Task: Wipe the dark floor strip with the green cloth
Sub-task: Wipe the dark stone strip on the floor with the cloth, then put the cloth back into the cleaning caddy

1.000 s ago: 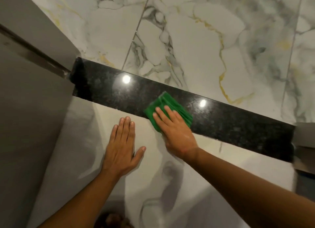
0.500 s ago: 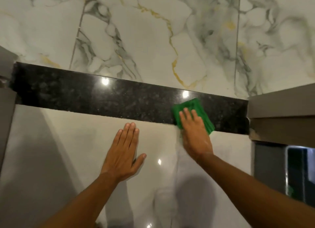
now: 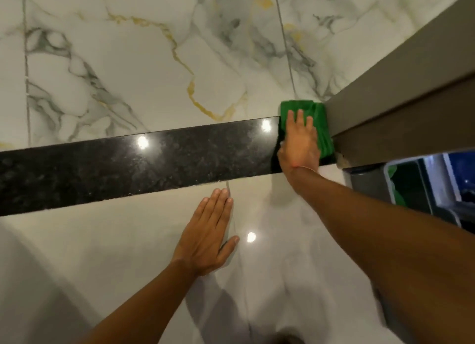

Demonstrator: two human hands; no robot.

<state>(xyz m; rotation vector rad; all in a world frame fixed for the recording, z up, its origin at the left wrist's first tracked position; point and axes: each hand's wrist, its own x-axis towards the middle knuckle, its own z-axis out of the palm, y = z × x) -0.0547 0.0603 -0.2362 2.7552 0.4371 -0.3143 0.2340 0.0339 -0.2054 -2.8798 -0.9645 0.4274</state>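
A glossy black speckled floor strip (image 3: 128, 168) runs across the view between marble tiles. The folded green cloth (image 3: 321, 122) lies at the strip's right end, against a grey door frame. My right hand (image 3: 299, 145) presses flat on the cloth, fingers together and pointing away from me; part of the cloth shows beyond and to the right of the fingers. My left hand (image 3: 208, 233) rests flat on the pale tile just below the strip, fingers extended, holding nothing.
A grey door frame (image 3: 401, 104) rises on the right, right beside the cloth. Below it stands a grey bin (image 3: 370, 186) with something green inside. White marble tile with grey and gold veins (image 3: 144, 68) lies beyond the strip; pale glossy tile lies on my side.
My right hand has slid the cloth rightward along the strip, from near its middle to its right end at the door frame. My left hand has stayed flat on the tile.
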